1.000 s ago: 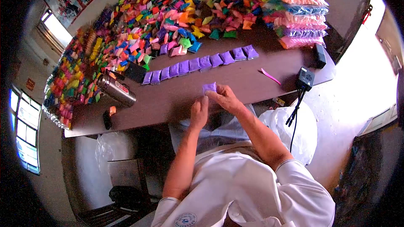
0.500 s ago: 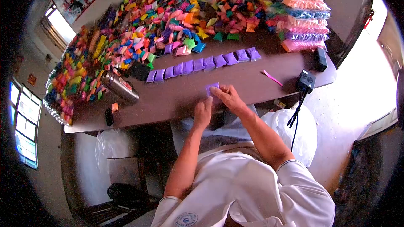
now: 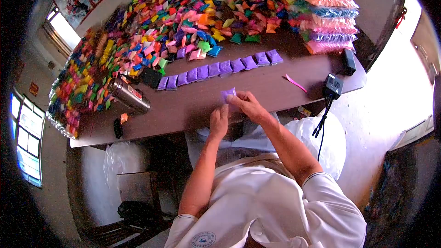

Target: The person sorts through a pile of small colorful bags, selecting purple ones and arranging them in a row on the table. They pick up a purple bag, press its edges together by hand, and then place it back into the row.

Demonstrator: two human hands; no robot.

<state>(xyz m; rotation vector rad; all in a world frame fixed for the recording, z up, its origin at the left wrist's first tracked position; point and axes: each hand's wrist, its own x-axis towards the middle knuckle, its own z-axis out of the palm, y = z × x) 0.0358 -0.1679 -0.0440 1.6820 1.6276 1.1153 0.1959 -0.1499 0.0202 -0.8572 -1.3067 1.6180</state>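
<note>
A small purple packet [image 3: 227,94] with clear plastic edges is held just above the near side of the table. My right hand [image 3: 250,106] pinches it from the right, thumb across its face. At the packet's lower edge, the closed fingertips of my left hand [image 3: 219,120] meet it; what lies between them is partly hidden. Beyond my hands, a slanting row of similar purple packets [image 3: 213,69] lies side by side on the table [image 3: 183,105].
Colourful packets [image 3: 183,14] form a big heap at the back and left. Stacked clear bags [image 3: 331,23] stand at the back right. A steel flask [image 3: 131,95] lies to the left, a pink strip [image 3: 295,83] to the right. A black adapter [image 3: 332,86] with cables sits at the right edge.
The purple packet has shifted slightly left and shows more of its face above my fingers. Both hands stay close together. The view has moved a little.
</note>
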